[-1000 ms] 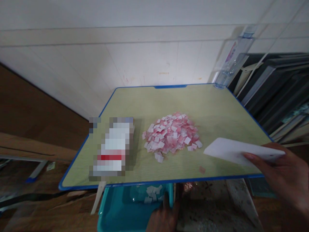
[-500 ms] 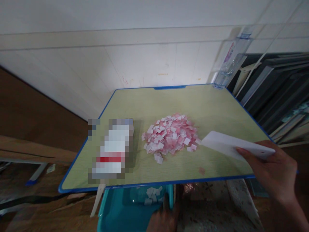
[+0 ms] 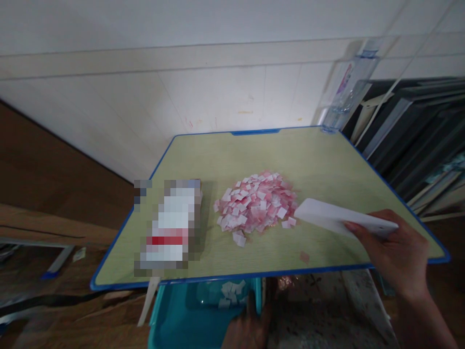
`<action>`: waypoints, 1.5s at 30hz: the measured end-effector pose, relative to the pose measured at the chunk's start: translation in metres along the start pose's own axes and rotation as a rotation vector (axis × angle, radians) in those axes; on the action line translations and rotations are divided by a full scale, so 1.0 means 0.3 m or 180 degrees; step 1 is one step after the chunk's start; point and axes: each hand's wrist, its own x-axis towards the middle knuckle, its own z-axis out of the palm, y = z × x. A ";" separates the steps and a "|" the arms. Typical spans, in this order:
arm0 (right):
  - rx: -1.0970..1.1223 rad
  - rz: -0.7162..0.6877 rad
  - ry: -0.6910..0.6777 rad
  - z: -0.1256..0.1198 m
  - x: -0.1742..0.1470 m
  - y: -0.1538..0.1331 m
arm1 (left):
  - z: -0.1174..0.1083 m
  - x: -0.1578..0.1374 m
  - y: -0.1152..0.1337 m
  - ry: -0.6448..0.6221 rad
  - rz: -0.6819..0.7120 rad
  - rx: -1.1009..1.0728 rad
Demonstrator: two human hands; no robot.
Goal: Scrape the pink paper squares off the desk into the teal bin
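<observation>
My right hand [image 3: 395,254] is closed around a flat white plastic scraper [image 3: 334,216] with a small hole near its held end. The scraper is tilted over the board, its far edge at the right side of a heap of small pink and white paper squares [image 3: 256,203]. Whether it touches them I cannot tell. At the bottom, my left hand [image 3: 247,329] grips the right rim of a teal plastic tub [image 3: 189,322], one finger inside the wall and part of the hand outside. Several white squares [image 3: 232,293] lie in the tub.
The heap rests on a pale green board [image 3: 232,155] with blue edging. A blurred-out white and red object [image 3: 170,223] lies at its left. A clear plastic bottle [image 3: 345,97] stands at the back right corner, beside stacked dark panels [image 3: 417,121]. One pink square [image 3: 304,257] lies apart.
My right hand has moved left with the scraper, bringing its far edge closer to the heap. My left hand stays at the tub's rim.
</observation>
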 end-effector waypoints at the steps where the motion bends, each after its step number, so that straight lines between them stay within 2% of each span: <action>1: 0.0006 -0.0017 -0.0017 0.003 0.001 -0.002 | 0.001 0.000 0.000 0.0007 0.0003 0.0027; 11: -0.0151 -0.0223 -0.0350 -0.051 0.006 -0.047 | 0.002 0.001 -0.003 0.0093 0.0104 -0.0056; 18: -0.0348 -0.0408 -0.0278 -0.077 -0.002 -0.042 | 0.001 0.001 0.004 0.0123 0.0012 -0.0021; 21: -0.0311 -0.0304 -0.0282 -0.081 0.001 -0.058 | -0.005 -0.001 0.004 -0.0035 0.0016 -0.0141; 25: -0.0177 -0.0090 -0.0150 -0.065 0.018 -0.084 | -0.014 0.000 0.004 -0.0058 0.0012 -0.0104; 32: -0.0137 -0.0195 -0.0116 -0.005 0.033 -0.086 | -0.013 0.007 0.005 -0.0033 -0.0033 -0.0042; 38: -0.0224 -0.0404 -0.0411 -0.055 0.030 -0.098 | -0.009 0.004 0.008 0.0055 -0.0007 -0.0179; 45: -0.0287 -0.0527 -0.0495 -0.111 -0.001 -0.098 | -0.012 -0.004 0.004 -0.0015 -0.0008 -0.0161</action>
